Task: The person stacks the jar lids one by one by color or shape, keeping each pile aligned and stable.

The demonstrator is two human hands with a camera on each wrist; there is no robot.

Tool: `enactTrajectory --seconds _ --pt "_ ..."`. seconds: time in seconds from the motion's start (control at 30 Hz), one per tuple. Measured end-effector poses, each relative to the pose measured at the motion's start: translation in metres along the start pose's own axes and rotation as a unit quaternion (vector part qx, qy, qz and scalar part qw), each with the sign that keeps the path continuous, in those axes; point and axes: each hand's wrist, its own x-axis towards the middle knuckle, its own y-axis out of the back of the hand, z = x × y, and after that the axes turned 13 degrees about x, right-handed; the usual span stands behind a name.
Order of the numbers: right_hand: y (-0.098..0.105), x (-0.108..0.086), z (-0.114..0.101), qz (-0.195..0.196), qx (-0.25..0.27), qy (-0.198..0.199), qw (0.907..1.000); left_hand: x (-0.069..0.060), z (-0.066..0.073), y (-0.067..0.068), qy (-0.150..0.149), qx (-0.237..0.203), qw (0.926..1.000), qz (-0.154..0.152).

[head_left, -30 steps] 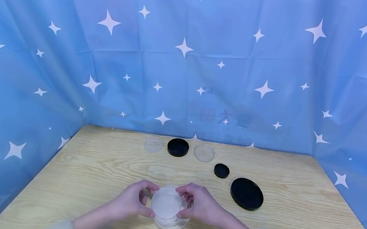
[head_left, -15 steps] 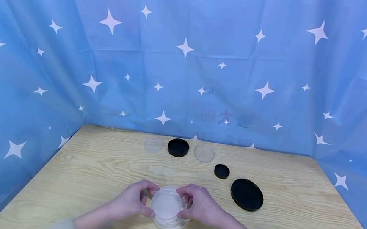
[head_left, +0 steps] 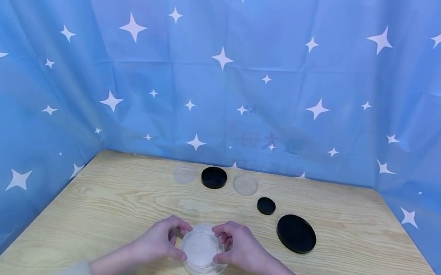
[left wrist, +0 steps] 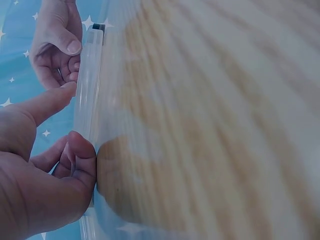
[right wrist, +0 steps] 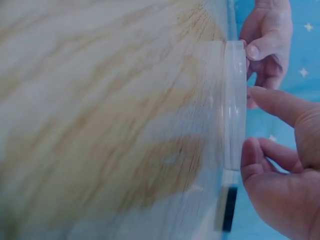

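A small stack of clear, round plastic dishes lies on the wooden table, at the front middle in the head view. Its upper clear dish (head_left: pixel 200 249) sits over a wider clear dish (head_left: pixel 203 274) that shows at the near rim. The left hand (head_left: pixel 162 239) grips the upper dish from the left, fingertips at the far rim and thumb at the near one. From the opposite side the right hand (head_left: pixel 243 246) holds it the same way. Both wrist views show the stack (left wrist: pixel 89 95) edge-on with fingertips against its side. How many layers it has cannot be told.
Beyond the hands, a clear disc (head_left: pixel 184 174), a black dish (head_left: pixel 213 177) and another clear disc (head_left: pixel 245 184) lie along the back. A small black dish (head_left: pixel 266 205) and a large black dish (head_left: pixel 297 233) lie right of centre. A starry blue curtain (head_left: pixel 194 79) surrounds the table.
The upper clear dish has shifted slightly toward the near right and sits more centrally over the wider one. Both hands have kept nearly the same place and grip.
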Motion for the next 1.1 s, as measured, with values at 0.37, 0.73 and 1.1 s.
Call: enactTrajectory --seconds 0.37,0.73,1.1 --pt "0.01 -0.002 -0.005 0.004 0.025 -0.004 0.9997 0.001 0.005 0.005 -0.009 -0.002 0.9998 0.017" --pt "0.041 0.001 -0.009 0.017 0.016 0.006 0.9997 0.015 0.014 0.013 -0.035 -0.003 0.999 0.029" --pt "0.085 0.015 -0.009 0.084 0.012 -0.026 0.996 0.05 0.024 0.016 -0.017 -0.043 0.9973 0.056"
